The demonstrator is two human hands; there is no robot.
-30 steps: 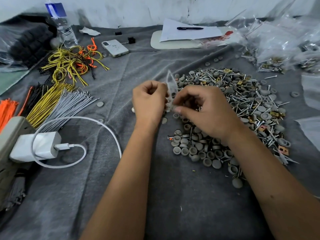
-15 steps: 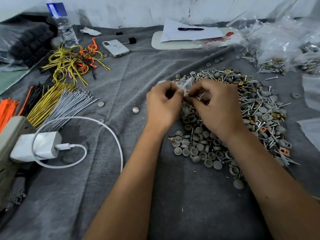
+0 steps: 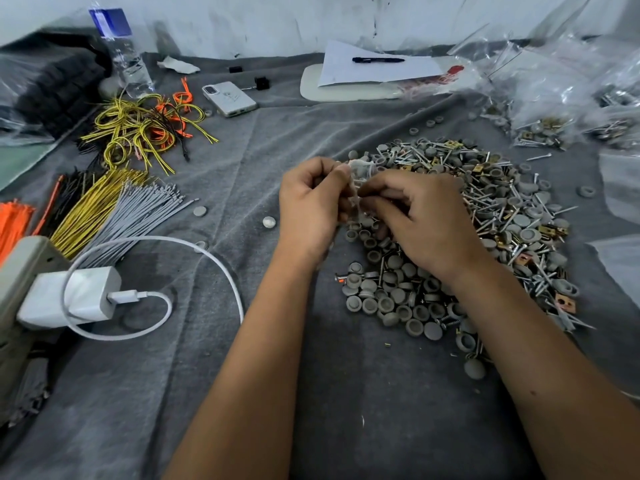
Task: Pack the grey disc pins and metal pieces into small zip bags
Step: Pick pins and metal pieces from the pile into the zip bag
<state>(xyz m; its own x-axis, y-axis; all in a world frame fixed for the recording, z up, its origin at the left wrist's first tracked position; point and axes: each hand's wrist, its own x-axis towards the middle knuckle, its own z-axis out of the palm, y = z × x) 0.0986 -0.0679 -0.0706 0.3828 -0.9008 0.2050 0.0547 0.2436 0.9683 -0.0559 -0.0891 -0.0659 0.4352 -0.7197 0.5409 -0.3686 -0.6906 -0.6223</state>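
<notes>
Just left of the big pile (image 3: 460,216) of grey discs and screws, both hands, left (image 3: 311,206) and right (image 3: 420,218), pinched one small zip bag (image 3: 360,171). Filled bags (image 3: 540,133) lay beyond the pile; most pieces remained loose.

A plain mid-grey woven cloth (image 3: 311,393) is noted across the work surface, darker in patches. The heap of round grey plastic disc caps (image 3: 391,292) is uniformly dull grey, mixed with silver-coloured metal screws (image 3: 485,202) and small brass-yellow and copper-orange square metal clips (image 3: 564,301). The small zip bag of thin plastic (image 3: 360,169) is clear and colourless. Loose wire loops (image 3: 138,133) are recorded as yellow with dark striping, with orange and black among them. Bundled cable ties (image 3: 138,209) are grey, beside yellow, black and orange ones. A white charger block (image 3: 79,296), a white phone (image 3: 228,98) and a black pen (image 3: 377,59) on white paper (image 3: 374,69) are observed.
</notes>
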